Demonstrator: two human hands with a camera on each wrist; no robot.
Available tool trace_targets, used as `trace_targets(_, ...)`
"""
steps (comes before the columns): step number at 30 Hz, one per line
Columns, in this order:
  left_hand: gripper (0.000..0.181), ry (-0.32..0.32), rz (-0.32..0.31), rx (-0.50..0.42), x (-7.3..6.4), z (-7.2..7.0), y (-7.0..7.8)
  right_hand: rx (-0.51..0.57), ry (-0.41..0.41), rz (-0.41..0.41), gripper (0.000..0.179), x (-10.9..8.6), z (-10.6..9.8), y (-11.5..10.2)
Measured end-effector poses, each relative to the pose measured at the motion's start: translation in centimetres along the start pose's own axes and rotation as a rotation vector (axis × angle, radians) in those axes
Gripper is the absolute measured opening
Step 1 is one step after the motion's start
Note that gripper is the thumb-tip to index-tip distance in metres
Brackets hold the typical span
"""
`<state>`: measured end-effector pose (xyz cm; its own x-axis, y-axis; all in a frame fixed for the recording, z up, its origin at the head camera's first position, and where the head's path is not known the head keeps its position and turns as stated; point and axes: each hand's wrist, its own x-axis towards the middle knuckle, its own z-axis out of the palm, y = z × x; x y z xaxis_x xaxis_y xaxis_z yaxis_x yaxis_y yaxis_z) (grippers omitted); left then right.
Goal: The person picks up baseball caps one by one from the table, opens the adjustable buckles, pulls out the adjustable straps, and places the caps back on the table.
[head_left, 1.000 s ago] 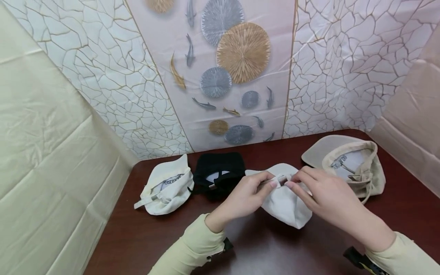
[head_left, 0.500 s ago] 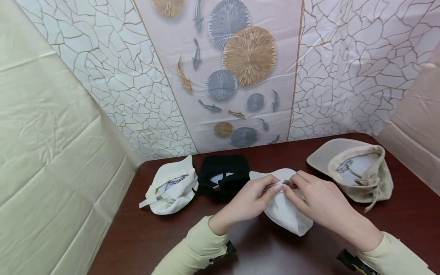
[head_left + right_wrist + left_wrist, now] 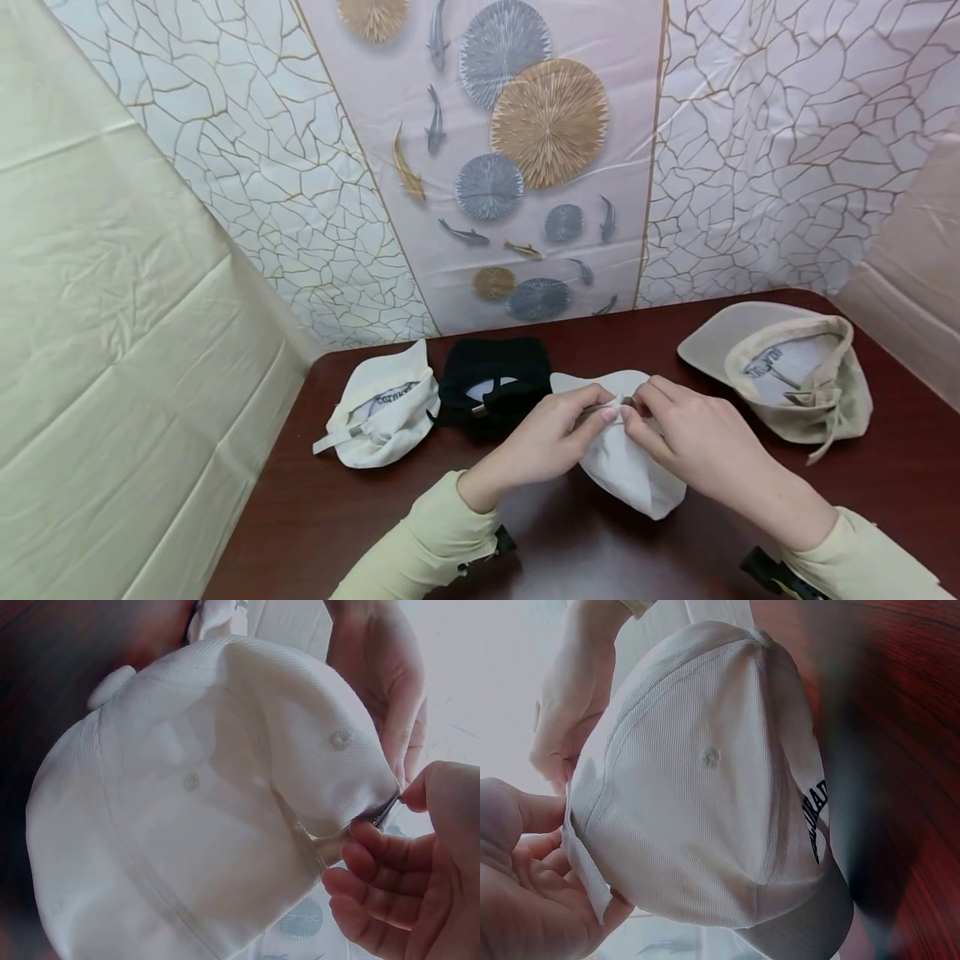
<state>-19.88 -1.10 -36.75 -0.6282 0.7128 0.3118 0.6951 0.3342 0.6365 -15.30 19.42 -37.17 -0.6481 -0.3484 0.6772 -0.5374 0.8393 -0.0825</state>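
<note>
A white baseball cap (image 3: 633, 475) is held above the table by both hands, its crown hanging down toward me. My left hand (image 3: 547, 433) pinches the back edge of the cap at the strap, whose loose end (image 3: 592, 881) shows in the left wrist view. Opposite it, my right hand (image 3: 701, 429) pinches a small dark metal buckle (image 3: 388, 811) on the strap between thumb and forefinger, its other fingers curled below. The fingertips of both hands nearly meet. Dark lettering (image 3: 815, 817) shows inside the cap near the brim.
On the dark red table (image 3: 360, 533), a cream cap (image 3: 382, 408) and a black cap (image 3: 495, 379) lie upturned to the left. A beige cap (image 3: 787, 375) with a tied strap lies at the right. Patterned cloth (image 3: 555, 125) hangs behind the table.
Both hands have drawn closer together at the cap's strap, covering the gap that showed between them. The head view has shifted a little, so the resting caps appear farther right.
</note>
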Motion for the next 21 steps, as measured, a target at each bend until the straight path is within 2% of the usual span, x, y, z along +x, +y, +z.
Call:
trace_targets(10,0.021,-0.041,-0.002,0.03,-0.19,-0.35,-0.11,0.008,-0.044,-0.003,0.012,0.12,-0.3,-0.33)
trace_targets(15,0.019,-0.064,0.01,0.023,-0.37,-0.38,-0.3,0.021,-0.052,-0.021,0.014,0.15,-0.24,-0.38)
trace_targets(21,0.017,-0.068,0.037,0.037,-0.8,-0.46,-0.69,0.04,-0.1,-0.035,0.015,0.11,0.1,-0.63)
